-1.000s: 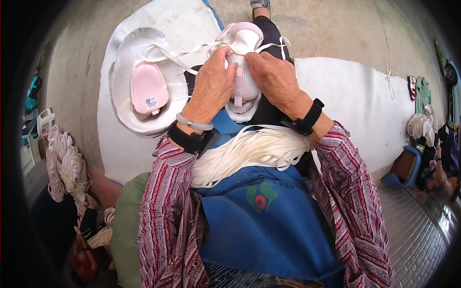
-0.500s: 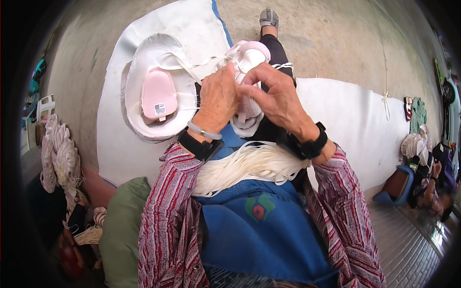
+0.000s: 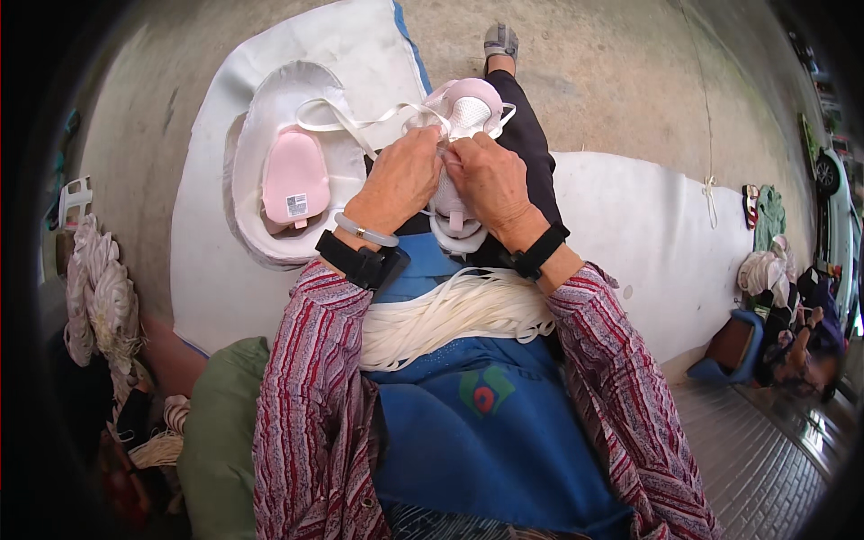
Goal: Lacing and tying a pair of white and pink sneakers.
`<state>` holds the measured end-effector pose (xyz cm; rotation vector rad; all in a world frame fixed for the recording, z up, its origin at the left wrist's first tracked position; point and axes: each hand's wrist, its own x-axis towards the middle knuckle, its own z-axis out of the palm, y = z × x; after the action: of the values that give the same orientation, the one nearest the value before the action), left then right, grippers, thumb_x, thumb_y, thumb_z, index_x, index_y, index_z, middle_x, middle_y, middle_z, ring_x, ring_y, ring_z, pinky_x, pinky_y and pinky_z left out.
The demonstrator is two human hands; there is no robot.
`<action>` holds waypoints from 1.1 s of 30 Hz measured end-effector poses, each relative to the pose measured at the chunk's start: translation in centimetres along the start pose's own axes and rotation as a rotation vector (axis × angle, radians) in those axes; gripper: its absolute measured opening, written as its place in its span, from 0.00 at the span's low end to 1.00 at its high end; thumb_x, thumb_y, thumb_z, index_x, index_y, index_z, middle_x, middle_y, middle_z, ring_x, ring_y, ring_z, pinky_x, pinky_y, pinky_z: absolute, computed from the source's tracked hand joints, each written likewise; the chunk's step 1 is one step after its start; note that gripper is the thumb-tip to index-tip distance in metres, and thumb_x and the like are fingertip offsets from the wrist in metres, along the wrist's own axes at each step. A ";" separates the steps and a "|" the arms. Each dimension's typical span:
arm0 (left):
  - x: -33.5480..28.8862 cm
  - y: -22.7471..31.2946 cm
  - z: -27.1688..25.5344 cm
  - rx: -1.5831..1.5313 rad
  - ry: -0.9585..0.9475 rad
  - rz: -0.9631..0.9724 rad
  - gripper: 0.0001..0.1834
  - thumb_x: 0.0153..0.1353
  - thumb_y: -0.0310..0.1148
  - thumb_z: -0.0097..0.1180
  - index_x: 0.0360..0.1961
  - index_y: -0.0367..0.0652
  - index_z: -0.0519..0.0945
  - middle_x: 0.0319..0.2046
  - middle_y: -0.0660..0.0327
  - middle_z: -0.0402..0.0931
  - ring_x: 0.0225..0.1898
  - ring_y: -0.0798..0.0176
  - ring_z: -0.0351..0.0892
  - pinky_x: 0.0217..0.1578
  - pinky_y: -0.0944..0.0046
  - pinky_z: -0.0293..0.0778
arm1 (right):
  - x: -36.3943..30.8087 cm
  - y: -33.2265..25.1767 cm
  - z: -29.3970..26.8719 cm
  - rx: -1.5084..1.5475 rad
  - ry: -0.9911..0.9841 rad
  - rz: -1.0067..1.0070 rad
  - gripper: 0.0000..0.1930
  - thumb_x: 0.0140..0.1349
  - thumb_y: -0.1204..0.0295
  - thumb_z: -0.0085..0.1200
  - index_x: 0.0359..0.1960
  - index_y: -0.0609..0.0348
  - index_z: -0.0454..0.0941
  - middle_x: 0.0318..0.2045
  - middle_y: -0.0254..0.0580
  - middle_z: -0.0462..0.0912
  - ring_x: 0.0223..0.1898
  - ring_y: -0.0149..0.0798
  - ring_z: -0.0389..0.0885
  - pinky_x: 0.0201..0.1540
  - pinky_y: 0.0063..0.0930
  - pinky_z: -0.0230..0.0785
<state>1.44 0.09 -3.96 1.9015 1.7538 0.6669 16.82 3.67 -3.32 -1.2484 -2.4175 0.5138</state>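
A pale pink and white shoe [image 3: 471, 110] lies between my knees, its toe away from me and its heel toward me. My left hand [image 3: 403, 175] is closed at the shoe's left side, fingertips pinching the white shoelace [image 3: 389, 115] over the lacing area. Beside it my right hand [image 3: 493, 183] is also closed, thumb and fingers pinched on the lace over the middle of the shoe; the exact grip is partly hidden. From the left side the lace loops out over a white padded tray, and a short loop sticks out at the shoe's right.
The white oval tray [image 3: 246, 202] on my left holds a pink shoe-shaped piece [image 3: 295, 175] with a label. A bundle of white laces [image 3: 454, 310] lies across my blue apron [image 3: 486, 432]. White sheets cover the floor on both sides. At far right sits another person [image 3: 801, 351].
My right hand has moved left and down, closing in beside my left hand. The lace end that stuck out right is now a short loop. My left hand has barely shifted.
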 end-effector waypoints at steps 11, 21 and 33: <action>1.0 -1.3 0.0 -0.098 -0.053 0.016 0.15 0.56 0.22 0.46 0.45 0.31 0.73 0.36 0.39 0.76 0.40 0.35 0.75 0.43 0.46 0.71 | 0.8 0.3 0.9 0.030 0.055 0.011 0.10 0.57 0.64 0.58 0.28 0.57 0.79 0.26 0.47 0.80 0.26 0.51 0.82 0.29 0.41 0.75; 1.2 -0.9 -0.7 -0.149 -0.092 -0.070 0.12 0.56 0.26 0.48 0.42 0.34 0.74 0.37 0.41 0.75 0.42 0.36 0.75 0.44 0.49 0.71 | 1.5 0.2 1.0 -0.023 0.030 -0.045 0.10 0.56 0.66 0.54 0.24 0.59 0.76 0.26 0.50 0.80 0.26 0.52 0.81 0.29 0.42 0.74; -2.0 2.2 -2.6 0.027 0.264 0.046 0.19 0.48 0.24 0.61 0.43 0.38 0.73 0.42 0.50 0.73 0.46 0.47 0.73 0.50 0.56 0.68 | -3.5 -2.8 -5.9 0.819 -0.386 0.249 0.11 0.56 0.72 0.52 0.22 0.69 0.74 0.13 0.41 0.66 0.18 0.27 0.66 0.23 0.28 0.63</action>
<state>1.39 -2.06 -0.66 1.9492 1.8889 0.9535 19.57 0.16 2.58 -1.1184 -1.9281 1.7319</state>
